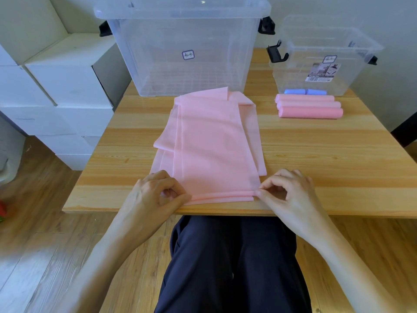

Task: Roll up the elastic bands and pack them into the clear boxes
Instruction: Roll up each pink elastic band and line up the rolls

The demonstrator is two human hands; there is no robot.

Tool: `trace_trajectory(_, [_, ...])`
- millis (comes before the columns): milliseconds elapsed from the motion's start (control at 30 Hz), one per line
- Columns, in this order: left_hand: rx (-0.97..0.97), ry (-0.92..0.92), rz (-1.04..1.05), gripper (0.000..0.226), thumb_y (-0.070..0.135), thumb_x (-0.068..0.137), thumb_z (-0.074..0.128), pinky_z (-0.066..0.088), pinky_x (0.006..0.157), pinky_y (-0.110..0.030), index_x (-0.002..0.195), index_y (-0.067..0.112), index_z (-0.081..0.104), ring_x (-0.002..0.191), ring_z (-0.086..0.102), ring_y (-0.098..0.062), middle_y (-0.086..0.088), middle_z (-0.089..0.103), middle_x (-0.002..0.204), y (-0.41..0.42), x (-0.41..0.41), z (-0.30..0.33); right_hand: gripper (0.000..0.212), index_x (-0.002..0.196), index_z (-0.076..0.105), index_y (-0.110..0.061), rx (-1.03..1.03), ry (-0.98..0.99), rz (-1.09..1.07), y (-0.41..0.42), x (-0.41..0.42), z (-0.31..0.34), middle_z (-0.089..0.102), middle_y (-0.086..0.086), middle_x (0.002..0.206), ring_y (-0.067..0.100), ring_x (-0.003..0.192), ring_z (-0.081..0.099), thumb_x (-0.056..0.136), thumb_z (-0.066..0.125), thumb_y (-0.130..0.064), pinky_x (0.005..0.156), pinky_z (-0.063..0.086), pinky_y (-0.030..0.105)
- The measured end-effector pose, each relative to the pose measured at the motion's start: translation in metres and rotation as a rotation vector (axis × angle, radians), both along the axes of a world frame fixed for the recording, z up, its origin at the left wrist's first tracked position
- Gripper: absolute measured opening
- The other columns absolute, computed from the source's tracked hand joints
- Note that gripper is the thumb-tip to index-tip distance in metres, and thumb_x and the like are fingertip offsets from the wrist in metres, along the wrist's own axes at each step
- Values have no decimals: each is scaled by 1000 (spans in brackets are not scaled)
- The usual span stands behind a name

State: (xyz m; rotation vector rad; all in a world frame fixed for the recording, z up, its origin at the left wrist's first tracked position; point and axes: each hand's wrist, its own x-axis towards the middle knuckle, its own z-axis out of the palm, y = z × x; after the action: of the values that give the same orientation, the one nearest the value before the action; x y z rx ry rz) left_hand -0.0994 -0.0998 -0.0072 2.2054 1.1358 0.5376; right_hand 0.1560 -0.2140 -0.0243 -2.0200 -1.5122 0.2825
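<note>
left hand [155, 195] pinches left end of rolled hem | right hand [286, 193] pinches right end | pink elastic band [212, 141] runs lengthwise away, toward large clear box [182, 50]

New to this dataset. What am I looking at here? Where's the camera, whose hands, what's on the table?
There is no robot here: a person works with bare hands, and the single picture comes from a wide-angle camera on their head, looking down past their lap.

On the wooden table lies a long pink elastic band, folded over itself in loose layers. The left hand and the right hand each pinch one end of its near edge, which is turned over into the start of a roll.

At the back stand two clear boxes: a large one and a small one. In front of the small one lie three finished pink rolls side by side, and blue rolls show low at its front wall; whether they are inside is unclear.
</note>
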Motion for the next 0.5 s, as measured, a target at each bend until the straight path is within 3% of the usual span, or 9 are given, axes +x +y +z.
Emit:
trace_trajectory(100, [3,-7,36,11,32,82,73,40,72,-8,72,30,69,85,57,-4,11,61,81,1,2,-3,16,70,63,-30,-16,-54,-66,5,-2,-1,56,-15,81,7,87,44,81,75,-34,84,21,26])
trace_trajectory(267, [65,-66,7,12,22,84,74,41,75,-9,81,32,68,89,58,-8,14,61,85,2,1,-9,16,72,63,-31,67,60,-3,4,-1,-2,60,-14,82,-1,90,46,80,77,-29,84,28,29])
trace_trajectory(333, [108,-68,-70,15,18,89,70,44,78,-14,87,32,68,91,59,-10,16,60,89,1,0,-12,10,75,69,-30,90,49,25,1,2,-6,59,-13,83,-1,93,45,82,72,-37,87,28,28])
trace_trajectory(433, [217,-20,-153,14,29,96,57,45,82,-22,96,32,70,91,58,-7,19,57,95,1,-3,-14,30,80,73,-32,121,65,45,-4,3,-6,59,-16,85,-1,98,46,78,57,-58,91,23,13])
trace_trajectory(500, [236,-16,-161,23,34,93,49,44,83,-23,97,33,71,90,57,-6,19,56,95,-1,-5,-16,30,80,72,-36,131,71,42,-5,3,-5,58,-17,85,-2,99,46,73,57,-62,91,21,8])
